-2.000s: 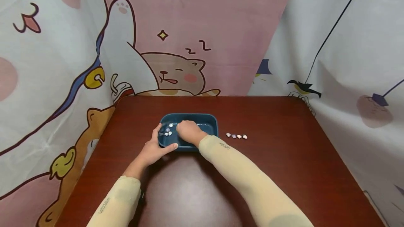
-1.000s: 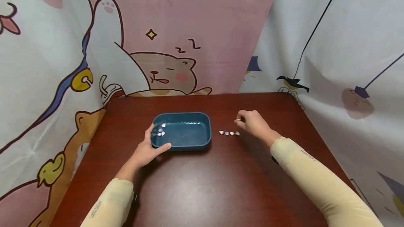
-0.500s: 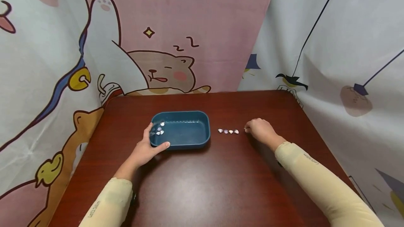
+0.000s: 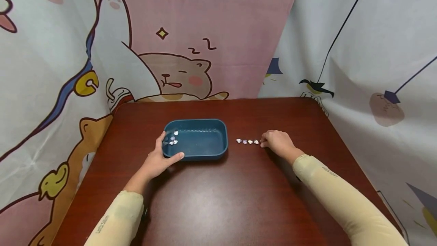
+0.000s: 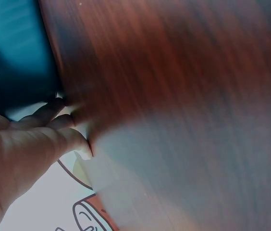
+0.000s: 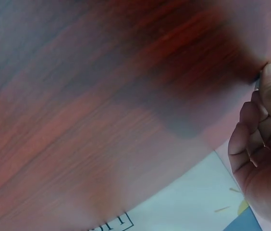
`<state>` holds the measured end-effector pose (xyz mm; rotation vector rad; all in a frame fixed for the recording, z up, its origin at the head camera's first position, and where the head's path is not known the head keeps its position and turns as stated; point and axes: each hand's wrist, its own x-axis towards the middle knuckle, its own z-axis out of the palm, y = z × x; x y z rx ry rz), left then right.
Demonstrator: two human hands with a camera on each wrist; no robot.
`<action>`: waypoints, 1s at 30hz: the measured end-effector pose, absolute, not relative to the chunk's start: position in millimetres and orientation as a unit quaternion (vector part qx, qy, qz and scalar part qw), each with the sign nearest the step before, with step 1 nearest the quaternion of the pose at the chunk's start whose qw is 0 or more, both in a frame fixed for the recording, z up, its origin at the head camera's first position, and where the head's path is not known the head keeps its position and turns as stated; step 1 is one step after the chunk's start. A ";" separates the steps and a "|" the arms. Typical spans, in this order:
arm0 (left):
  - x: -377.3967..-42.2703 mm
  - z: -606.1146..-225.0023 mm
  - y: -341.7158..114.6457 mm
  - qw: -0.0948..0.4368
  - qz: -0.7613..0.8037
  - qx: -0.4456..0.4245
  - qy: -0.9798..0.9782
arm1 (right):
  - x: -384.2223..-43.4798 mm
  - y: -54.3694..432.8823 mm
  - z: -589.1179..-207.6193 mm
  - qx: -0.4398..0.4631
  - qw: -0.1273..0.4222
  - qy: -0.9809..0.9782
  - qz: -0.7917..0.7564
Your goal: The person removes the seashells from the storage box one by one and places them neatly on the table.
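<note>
My left hand grips the left end of a dark blue plastic tray, the thumb along its front rim and the fingers at its left side. In the left wrist view that hand lies against the tray's wall. Several small white and purple seashells lie inside the tray's left end. To its right, seashells form a short row on the table. At the row's right end my right hand pinches a small seashell, mostly hidden by thumb and fingertips; the right wrist view shows this hand from the palm side.
The reddish-brown wooden table carries the tray and the row. A cartoon-printed cloth hangs behind the table and along both sides, close to its edges.
My right hand has come out of the tray, moved right to the table, then shifted slightly left against the row's end. The left hand has kept its grip on the tray; the head view has shifted.
</note>
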<state>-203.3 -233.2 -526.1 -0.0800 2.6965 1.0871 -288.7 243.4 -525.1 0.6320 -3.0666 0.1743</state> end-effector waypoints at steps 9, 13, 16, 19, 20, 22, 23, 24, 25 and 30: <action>-200.6 -529.5 -232.6 0.120 0.370 -0.026 0.921 | -284.4 244.5 -524.3 0.197 0.014 -0.977 0.082; -201.2 -527.4 -232.3 0.117 0.373 -0.024 0.920 | -288.1 239.0 -507.7 0.177 0.037 -0.976 0.125; -201.3 -525.3 -234.0 0.114 0.374 -0.023 0.920 | -293.1 213.1 -486.1 0.173 0.053 -0.967 0.182; -202.0 -524.4 -235.3 0.112 0.373 -0.020 0.921 | -294.0 163.5 -465.0 0.194 0.046 -0.951 0.236; -202.6 -524.6 -234.9 0.112 0.373 -0.019 0.921 | -293.4 143.4 -460.6 0.210 0.037 -0.947 0.241; -204.0 -524.5 -234.9 0.113 0.372 -0.015 0.921 | -291.5 98.5 -456.2 0.246 0.002 -0.943 0.223; -204.5 -524.1 -235.4 0.112 0.373 -0.013 0.921 | -291.1 74.6 -456.8 0.267 -0.017 -0.942 0.205; -204.8 -524.1 -236.1 0.112 0.374 -0.012 0.921 | -291.5 50.9 -459.8 0.288 -0.034 -0.940 0.179; -204.9 -523.9 -236.5 0.112 0.376 -0.012 0.920 | -292.1 28.5 -463.2 0.314 -0.048 -0.935 0.155; -203.2 -525.1 -236.5 0.113 0.392 -0.006 0.913 | -293.7 -55.0 -487.0 0.362 -0.088 -0.926 0.060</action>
